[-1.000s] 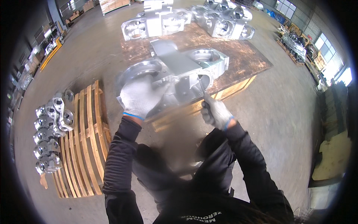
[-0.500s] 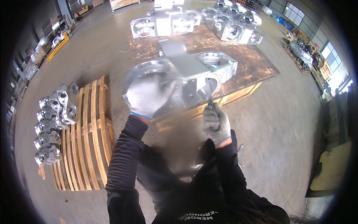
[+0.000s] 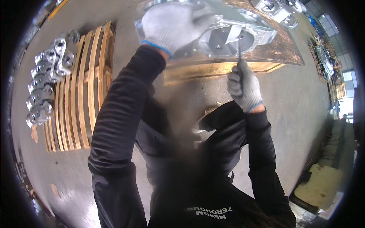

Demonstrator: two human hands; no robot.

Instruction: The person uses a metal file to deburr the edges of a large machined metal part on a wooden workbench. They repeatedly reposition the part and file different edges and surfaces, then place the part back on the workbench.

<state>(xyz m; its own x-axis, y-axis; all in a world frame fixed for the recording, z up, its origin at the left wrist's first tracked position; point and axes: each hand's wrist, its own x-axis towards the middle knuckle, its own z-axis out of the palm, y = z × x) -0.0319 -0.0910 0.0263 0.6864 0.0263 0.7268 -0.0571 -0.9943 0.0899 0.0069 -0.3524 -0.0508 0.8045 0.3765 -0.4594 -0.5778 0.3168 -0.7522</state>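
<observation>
A silvery machined metal casting (image 3: 218,42) with large round bores lies on the wooden-topped stand (image 3: 283,47) in front of me. My left hand (image 3: 171,26), in a white knitted glove with a blue cuff edge, is over its left part, thumb stretched out to the right; the other fingers are smeared. In a grey-white glove, my right hand (image 3: 244,84) is closed around the dark handle of a slim metal hand tool (image 3: 239,49). The tool points up and away, its tip at the round opening in the casting's near side. Its exact kind does not show.
To the left, a wooden pallet (image 3: 91,76) carries several shiny metal parts (image 3: 49,78) along its far-left side. More castings (image 3: 279,11) stand at the back right of the stand. A pale panel (image 3: 318,186) lies at the lower right.
The view has tipped downward, so the casting and stand sit higher in it. My left hand has shifted over the casting, thumb now outstretched. My right hand still grips the tool at the opening.
</observation>
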